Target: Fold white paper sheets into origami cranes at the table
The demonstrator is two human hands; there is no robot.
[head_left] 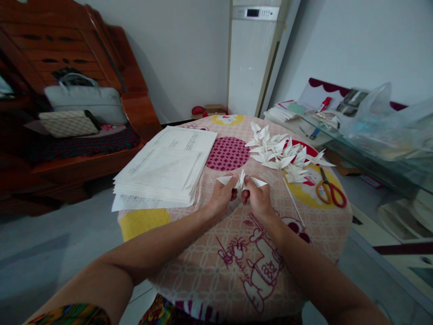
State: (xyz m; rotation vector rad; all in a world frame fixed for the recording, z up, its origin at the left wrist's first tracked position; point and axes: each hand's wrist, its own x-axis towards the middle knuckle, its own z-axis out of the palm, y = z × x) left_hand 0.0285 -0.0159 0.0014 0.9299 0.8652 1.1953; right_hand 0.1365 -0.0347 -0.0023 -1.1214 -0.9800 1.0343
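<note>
Both my hands meet over the middle of a table covered with a pink patterned cloth [209,253]. My left hand [223,195] and my right hand [257,196] pinch a small folded white paper piece [241,180] between them; its pointed flaps stick out to each side. Just beyond, to the right, lies a pile of several finished folded paper pieces [280,153]. A thick stack of white sheets [165,169] lies on the left of the table.
Orange-handled scissors [329,192] and a thin white stick [293,203] lie at the right of the table. A wooden bench [77,149] with bags stands at left, a white standing air conditioner [252,58] behind, a glass table [372,135] with clutter at right.
</note>
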